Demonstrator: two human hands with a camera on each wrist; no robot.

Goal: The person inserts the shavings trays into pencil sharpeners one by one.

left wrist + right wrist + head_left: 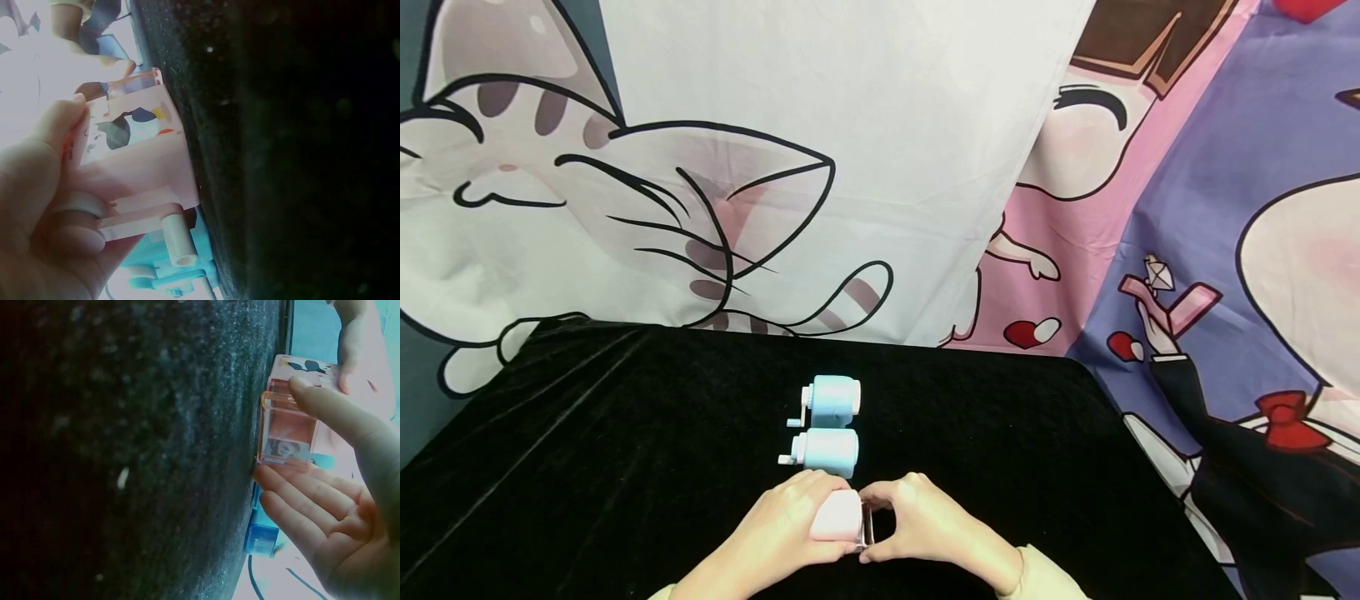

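Note:
A pink hand-crank pencil sharpener (837, 517) (140, 156) lies near the front of the black cloth. My left hand (790, 521) (37, 175) grips its body, with the crank beside the palm in the left wrist view. At the opposite end, a clear drawer (134, 82) (289, 428) sticks partly out of the sharpener. My right hand (928, 521) (350, 481) pinches this drawer between thumb and fingertips. In the right wrist view the drawer is see-through, and a printed dark picture shows at its lower part. Whether it holds anything is hard to tell.
Just beyond the hands lie two light blue crank sharpeners, a nearer one (829, 452) and a farther one (833, 402), cranks pointing left. Black velvet cloth (625, 467) covers the table. A printed cartoon curtain (910, 167) hangs behind its back edge.

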